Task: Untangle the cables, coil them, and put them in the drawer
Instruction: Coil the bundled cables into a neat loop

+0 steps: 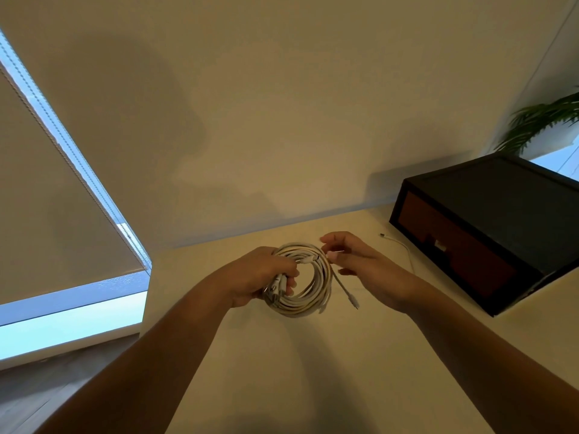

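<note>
Coil of white cables [300, 308] held in the air above the cream table [313, 386], between both my hands, near the table's middle. Left hand [263, 277] is wrapped round the coil's left side, fingers through the ring, clamping several turns together with a few plug ends [277, 285] that stick out below the knuckles. Right hand [360, 261] pinches a strand at the coil's upper right between thumb and fingertips [332, 255], the other fingers loosely curled. From that pinch a loose tail [343, 288] hangs down to a small connector [354, 304], clear of the table. A second white cable [404, 249] lies flat on the table just in front of the black drawer unit [501, 195], not yet coiled; the brown drawer front [454, 245] looks closed. Handling, as I judge it: light, limp, smooth-jacketed, so the turns will want to spring open and slide the moment the grip slackens (thin cords like these keep their curl). Best hold is across the whole bundle at one point, as the left hand has it, never by a single strand or by a plug. The tail probably wants wrapping round the bundle to lock it. The connectors are the delicate bits; I wouldn't bend the cord sharply where it meets them. The drawer needs a free hand, so the coil must hold its shape one-handed.
</note>
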Motion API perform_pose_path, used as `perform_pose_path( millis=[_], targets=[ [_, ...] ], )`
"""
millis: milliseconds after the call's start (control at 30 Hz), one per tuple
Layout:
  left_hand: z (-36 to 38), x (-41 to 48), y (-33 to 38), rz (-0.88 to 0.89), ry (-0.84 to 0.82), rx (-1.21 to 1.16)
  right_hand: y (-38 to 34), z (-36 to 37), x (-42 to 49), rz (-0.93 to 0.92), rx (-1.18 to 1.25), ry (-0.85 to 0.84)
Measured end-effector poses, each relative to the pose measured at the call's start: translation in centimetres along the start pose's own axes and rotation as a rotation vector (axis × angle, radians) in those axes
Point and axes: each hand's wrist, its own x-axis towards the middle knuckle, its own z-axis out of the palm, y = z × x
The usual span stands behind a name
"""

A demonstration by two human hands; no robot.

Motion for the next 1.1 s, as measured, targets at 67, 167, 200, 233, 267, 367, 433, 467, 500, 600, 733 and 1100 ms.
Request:
perform_pose_path(
  millis=[67,167,200,233,267,367,433,467,500,600,733,1100],
  targets=[
    [-0.2,0.0,-0.2,-0.002,-0.016,-0.001,0.2,-0.3,0.2,0.006,-0.072,-0.027],
    [-0.2,-0.2,-0.2,0.019,-0.063,0.009,0.7,-0.4,0.3,-0.069,-0.432,-0.076],
    [-0.2,-0.2,-0.2,0.029,-0.084,0.021,0.9,-0.1,0.3,-0.109,-0.573,-0.08],
    [-0.2,-0.3,-0.1,0.032,-0.101,0.03,1.2,0.2,0.5,-0.151,-0.68,-0.072],
    [-0.1,-0.3,0.0,0.036,-0.117,0.042,1.6,0.7,0.6,-0.185,-0.738,-0.046],
    [0.0,-0.3,0.0,0.058,-0.127,0.082,2.0,1.6,0.8,-0.186,-0.66,0.121],
    [-0.1,-0.3,-0.1,0.057,-0.095,0.094,2.0,1.3,0.6,-0.211,-0.634,0.183],
    [-0.2,-0.3,-0.3,0.055,-0.084,0.095,2.0,1.0,0.5,-0.238,-0.638,0.185],
    [-0.2,-0.3,-0.3,0.052,-0.08,0.089,2.0,0.7,0.4,-0.261,-0.647,0.186],
    [-0.2,-0.1,-0.5,0.049,-0.077,0.089,2.0,0.0,0.2,-0.317,-0.702,0.223],
    [0.0,-0.2,-0.5,0.059,-0.096,0.099,1.9,-0.6,0.0,-0.279,-0.636,0.226],
    [0.0,-0.3,-0.5,0.067,-0.125,0.166,2.1,-2.5,0.0,-0.157,-0.387,0.143]
  ],
)
